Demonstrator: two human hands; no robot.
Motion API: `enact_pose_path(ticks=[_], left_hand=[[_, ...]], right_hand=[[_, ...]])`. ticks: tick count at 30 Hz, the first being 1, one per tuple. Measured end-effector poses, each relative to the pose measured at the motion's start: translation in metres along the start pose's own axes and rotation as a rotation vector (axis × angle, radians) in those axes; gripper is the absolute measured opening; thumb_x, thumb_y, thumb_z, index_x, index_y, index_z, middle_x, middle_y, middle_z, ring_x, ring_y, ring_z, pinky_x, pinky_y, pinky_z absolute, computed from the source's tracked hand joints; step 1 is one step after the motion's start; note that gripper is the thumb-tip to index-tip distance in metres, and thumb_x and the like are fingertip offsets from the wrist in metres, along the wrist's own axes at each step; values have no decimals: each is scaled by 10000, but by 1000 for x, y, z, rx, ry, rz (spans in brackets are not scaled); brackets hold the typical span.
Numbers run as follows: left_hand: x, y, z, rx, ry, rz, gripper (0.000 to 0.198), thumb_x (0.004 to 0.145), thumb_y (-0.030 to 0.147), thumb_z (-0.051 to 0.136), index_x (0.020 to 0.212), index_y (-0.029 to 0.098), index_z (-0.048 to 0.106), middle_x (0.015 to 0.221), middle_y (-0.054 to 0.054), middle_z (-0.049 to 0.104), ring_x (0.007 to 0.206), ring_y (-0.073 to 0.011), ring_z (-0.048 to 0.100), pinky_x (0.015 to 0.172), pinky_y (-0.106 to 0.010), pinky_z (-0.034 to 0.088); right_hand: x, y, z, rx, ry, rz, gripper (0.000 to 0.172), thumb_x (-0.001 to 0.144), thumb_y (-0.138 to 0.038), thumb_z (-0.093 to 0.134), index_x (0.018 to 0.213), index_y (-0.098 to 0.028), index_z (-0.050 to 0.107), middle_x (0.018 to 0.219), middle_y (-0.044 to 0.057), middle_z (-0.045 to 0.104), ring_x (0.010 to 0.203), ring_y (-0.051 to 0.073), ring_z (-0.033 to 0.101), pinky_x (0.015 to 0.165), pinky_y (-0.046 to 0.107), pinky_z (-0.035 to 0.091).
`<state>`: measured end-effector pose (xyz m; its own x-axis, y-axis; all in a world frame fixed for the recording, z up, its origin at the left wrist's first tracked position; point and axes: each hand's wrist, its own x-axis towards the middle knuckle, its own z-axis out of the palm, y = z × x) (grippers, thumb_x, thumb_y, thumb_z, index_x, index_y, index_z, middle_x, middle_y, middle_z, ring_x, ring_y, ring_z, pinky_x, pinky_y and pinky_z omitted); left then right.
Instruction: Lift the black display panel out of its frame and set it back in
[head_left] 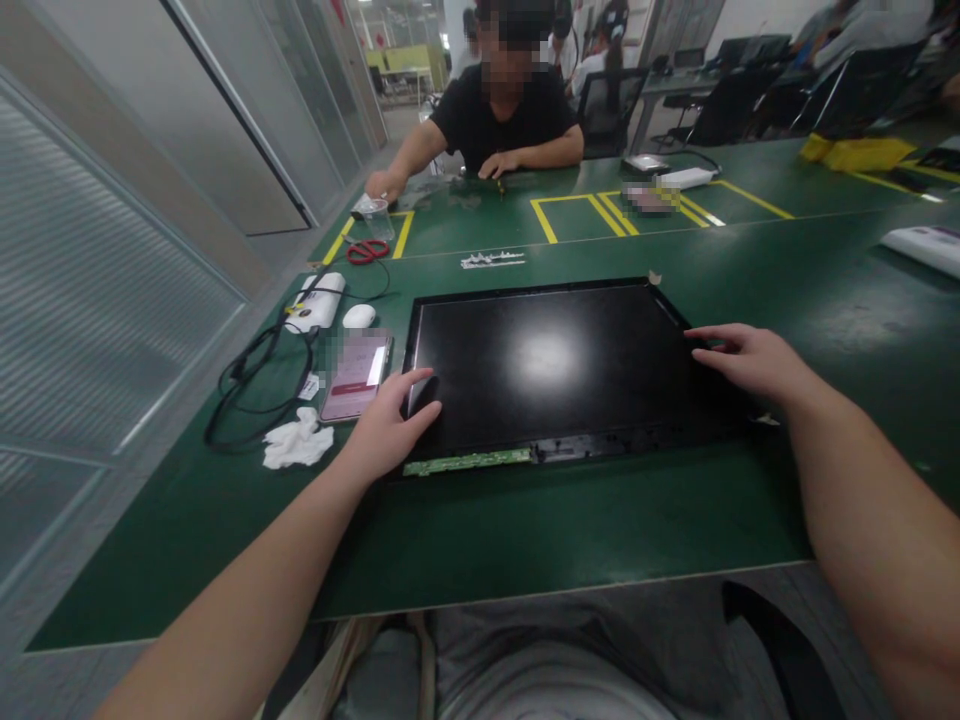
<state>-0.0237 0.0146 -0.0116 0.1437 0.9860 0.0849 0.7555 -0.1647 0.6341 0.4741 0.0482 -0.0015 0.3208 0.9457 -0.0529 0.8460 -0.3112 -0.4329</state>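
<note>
A black LCD screen panel (480,390) in a dark frame lies face up on the table before me, a bright reflection on its glass. My left hand (394,420) grips its left edge, thumb and index finger showing apart over the border; the other fingers are mostly hidden. At the right edge, my right hand (750,360) holds the border with its fingers stretched toward the glass. Along the near edge runs a narrow green circuit board (469,462), left of a black strip. Small tape tabs stick out at the far right and near right corners.
Left of the panel are a phone (356,375), a white mouse (359,317), crumpled tissue (298,440), a white power strip (316,303) and black cables (259,375). Farther back lie red-handled scissors (367,252) and white strips (491,260). A person (502,120) sits opposite, one hand near a clear cup (377,220).
</note>
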Motion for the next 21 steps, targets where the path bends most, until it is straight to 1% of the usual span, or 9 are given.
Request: enact_pose_path(ticks=[2,5,7,9,12,16,18,19,21], left_hand=[[0,-2,0,22,-28,-11,661,903,471,605,1477,143,590,1445,-191,613,1323,-378,589,1135,-548,445],[0,-2,-1,56,-57,-31,711,912,492,584,1520,123,563,1524,-220,541,1410,-402,528,1180,-566,399],[0,-2,-2,61,-65,-27,693,916,489,584,1510,131,582,1530,-215,532,1414,-410,524,1187,-572,392],[0,-1,-3,52,-72,-26,686,918,483,592,1504,126,591,1492,-214,553,1382,-417,548,1165,-575,419],[-1,1,-4,23,-69,-26,659,908,462,619,1477,129,614,1426,-198,587,1338,-405,579,1137,-554,451],[-2,4,-3,-89,-31,-28,557,849,422,707,1343,169,678,1322,-144,649,1252,-361,622,1128,-516,456],[-2,6,-1,-237,20,-89,551,809,404,757,1307,187,665,1269,-121,678,1212,-342,635,1111,-504,465],[-1,7,0,-349,50,-135,557,798,393,770,1303,192,648,1244,-113,689,1188,-328,645,1090,-491,480],[0,11,-1,-667,103,-238,531,791,340,767,1279,197,614,1187,-96,712,1096,-281,686,996,-428,538]], right_hand=[[0,0,1,-10,-8,-13,526,805,-403,635,1266,-205,795,971,89,745,867,247,668,898,435,539],[2,2,2,4,5,-38,476,797,-385,628,1198,-211,817,1191,96,757,1012,264,686,990,434,525],[4,5,3,19,17,-61,438,792,-380,629,1146,-217,829,1298,86,739,1116,273,682,1061,425,499],[7,9,4,25,24,-72,408,790,-384,630,1103,-224,836,1330,79,732,1180,280,674,1094,417,485],[11,15,7,14,45,-74,377,784,-393,630,1054,-237,841,1310,75,740,1195,292,676,1097,434,489],[11,16,8,6,59,-99,363,768,-398,637,1033,-250,837,1271,68,751,1154,291,690,1067,445,504],[9,12,6,1,36,-70,393,763,-395,637,1072,-248,830,1202,72,766,1056,279,706,992,436,533],[7,9,5,-6,29,-44,413,765,-396,634,1098,-245,825,1130,74,776,991,271,708,944,431,544],[4,3,3,-22,20,22,456,770,-403,631,1154,-238,815,951,70,768,870,261,692,860,423,548]])
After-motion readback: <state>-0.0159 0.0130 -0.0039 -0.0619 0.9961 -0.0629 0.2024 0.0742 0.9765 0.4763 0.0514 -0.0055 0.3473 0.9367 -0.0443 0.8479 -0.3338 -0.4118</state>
